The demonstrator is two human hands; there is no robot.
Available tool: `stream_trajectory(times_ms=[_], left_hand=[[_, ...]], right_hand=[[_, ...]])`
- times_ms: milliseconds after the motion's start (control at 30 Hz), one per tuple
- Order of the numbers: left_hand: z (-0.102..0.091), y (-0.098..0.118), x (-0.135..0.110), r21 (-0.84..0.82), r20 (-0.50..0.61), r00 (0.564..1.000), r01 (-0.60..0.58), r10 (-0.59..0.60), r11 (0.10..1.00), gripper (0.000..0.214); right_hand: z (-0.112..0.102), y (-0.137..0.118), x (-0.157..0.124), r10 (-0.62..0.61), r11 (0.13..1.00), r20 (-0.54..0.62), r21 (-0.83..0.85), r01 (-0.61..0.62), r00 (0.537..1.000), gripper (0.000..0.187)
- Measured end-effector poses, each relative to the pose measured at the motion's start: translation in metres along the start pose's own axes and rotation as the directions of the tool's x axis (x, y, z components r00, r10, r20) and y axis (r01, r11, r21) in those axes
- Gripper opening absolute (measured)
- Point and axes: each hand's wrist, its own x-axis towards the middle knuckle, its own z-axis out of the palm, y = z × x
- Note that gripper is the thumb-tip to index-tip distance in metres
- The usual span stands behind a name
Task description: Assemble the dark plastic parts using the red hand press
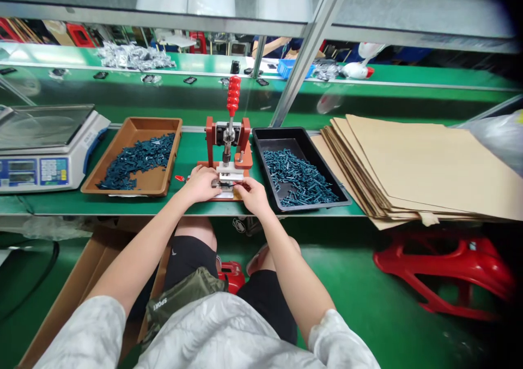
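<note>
Left hand [200, 185]: pressing down on the press base, fingers loosely curled, any grasp hidden, so no telling what they are holding.
Right hand [253, 196]: curving in from the right, partly clenching, with its grip unclear.
Small dark part [225, 184]: lying between both hands at the white die block [229, 171], near the green counter's [122, 208] front edge.
Red-handled hand press [229, 140]: standing mid-counter, ram hanging above the block.
Brown tray [134, 121]: holding dark teal parts [137, 162] left of the press.
Black tray [278, 133]: holding more dark teal parts [298, 178] right of it.
Risk: possibly pinching fingertips if the handle is dropping early; possibly cracking a misaligned part under the ram.
</note>
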Motion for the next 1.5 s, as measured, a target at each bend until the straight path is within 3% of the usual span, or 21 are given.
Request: stream_trajectory(times_ms=[133, 267, 367, 500, 600, 667, 700, 767, 800, 833, 867, 900, 967, 1033, 1100, 1200, 1267, 1367, 1433, 1500], left_hand=[[0.005, -0.001, -0.007, -0.039, -0.106, 0.994, -0.004, 0.0, 0.999, 0.031], [0.009, 0.0, -0.008, -0.039, -0.112, 0.993, 0.019, -0.023, 0.999, 0.029], [0.01, 0.0, -0.006, -0.044, -0.121, 0.992, 0.014, -0.019, 0.999, 0.028], [0.012, 0.004, -0.007, -0.055, -0.17, 0.985, 0.013, -0.022, 0.998, 0.024], [0.013, 0.006, -0.019, -0.06, -0.223, 0.973, -0.079, 0.063, 0.995, 0.022], [0.015, 0.0, -0.033, -0.05, -0.381, 0.92, -0.117, 0.089, 0.992, 0.023], [0.015, -0.006, -0.04, -0.057, -0.505, 0.862, -0.093, 0.052, 0.994, 0.025], [0.017, -0.022, -0.048, -0.165, -0.722, 0.682, -0.009, -0.115, 0.986, 0.032], [0.017, -0.03, -0.049, -0.27, -0.768, 0.602, 0.006, -0.219, 0.963, 0.037], [0.017, -0.036, -0.046, -0.387, -0.765, 0.561, -0.009, -0.316, 0.922, 0.041], [0.018, -0.039, -0.041, -0.492, -0.725, 0.573, -0.042, -0.382, 0.87, 0.044], [0.018, -0.039, -0.034, -0.56, -0.671, 0.625, -0.073, -0.4, 0.825, 0.048], [0.018, -0.03, -0.019, -0.556, -0.576, 0.759, -0.092, -0.303, 0.826, 0.057], [0.017, -0.016, -0.01, -0.407, -0.507, 0.851, -0.094, -0.139, 0.909, 0.067], [0.016, -0.005, -0.008, -0.275, -0.452, 0.891, -0.106, -0.032, 0.956, 0.073], [0.014, -0.008, -0.014, -0.299, -0.385, 0.922, -0.091, -0.033, 0.95, 0.074], [0.009, -0.015, -0.014, -0.399, -0.409, 0.904, -0.051, -0.128, 0.916, 0.074], [-0.016, -0.012, 0.003, -0.51, -0.576, 0.782, -0.115, -0.24, 0.852, 0.065], [-0.046, 0.008, 0.023, -0.509, -0.676, 0.706, -0.241, -0.21, 0.827, 0.062], [-0.08, 0.037, 0.042, -0.485, -0.723, 0.678, -0.363, -0.132, 0.796, 0.063]], right_hand=[[0.013, 0.005, 0.016, -0.063, 0.997, 0.076, -0.049, 0.067, 0.995, 0.019], [0.023, 0.003, 0.022, -0.115, 0.99, 0.072, -0.07, 0.12, 0.991, 0.022], [0.022, 0.001, 0.02, -0.125, 0.983, 0.091, -0.12, 0.136, 0.988, 0.024], [0.017, 0.003, 0.017, -0.232, 0.953, 0.089, -0.179, 0.244, 0.969, 0.023], [0.015, 0.005, 0.017, -0.28, 0.934, 0.089, -0.207, 0.292, 0.956, 0.026], [0.015, 0.004, 0.018, -0.295, 0.93, 0.088, -0.203, 0.307, 0.952, 0.026], [0.016, 0.004, 0.018, -0.299, 0.931, 0.089, -0.192, 0.311, 0.95, 0.025], [0.016, 0.002, 0.019, -0.298, 0.934, 0.096, -0.175, 0.311, 0.95, 0.024], [0.016, 0.001, 0.019, -0.292, 0.936, 0.1, -0.174, 0.305, 0.951, 0.024], [0.016, -0.001, 0.019, -0.285, 0.938, 0.102, -0.175, 0.299, 0.953, 0.025], [0.016, -0.002, 0.019, -0.28, 0.94, 0.101, -0.175, 0.294, 0.955, 0.026], [0.016, -0.003, 0.019, -0.276, 0.941, 0.099, -0.173, 0.29, 0.956, 0.026], [0.015, -0.004, 0.019, -0.273, 0.946, 0.094, -0.157, 0.285, 0.957, 0.023], [0.013, -0.004, 0.02, -0.239, 0.96, 0.095, -0.129, 0.25, 0.966, 0.02], [0.011, -0.002, 0.022, -0.143, 0.982, 0.103, -0.105, 0.154, 0.984, 0.021], [0.009, 0.0, 0.028, 0.009, 0.995, 0.149, -0.098, 0.005, 0.989, 0.025], [0.008, 0.001, 0.031, 0.042, 0.996, 0.183, -0.09, -0.026, 0.982, 0.024], [0.009, 0.003, 0.034, 0.045, 0.998, 0.211, -0.043, -0.037, 0.977, 0.021], [0.009, 0.005, 0.034, 0.04, 0.999, 0.218, -0.024, -0.035, 0.975, 0.021], [0.01, 0.005, 0.033, 0.039, 0.999, 0.21, -0.029, -0.033, 0.977, 0.022]])
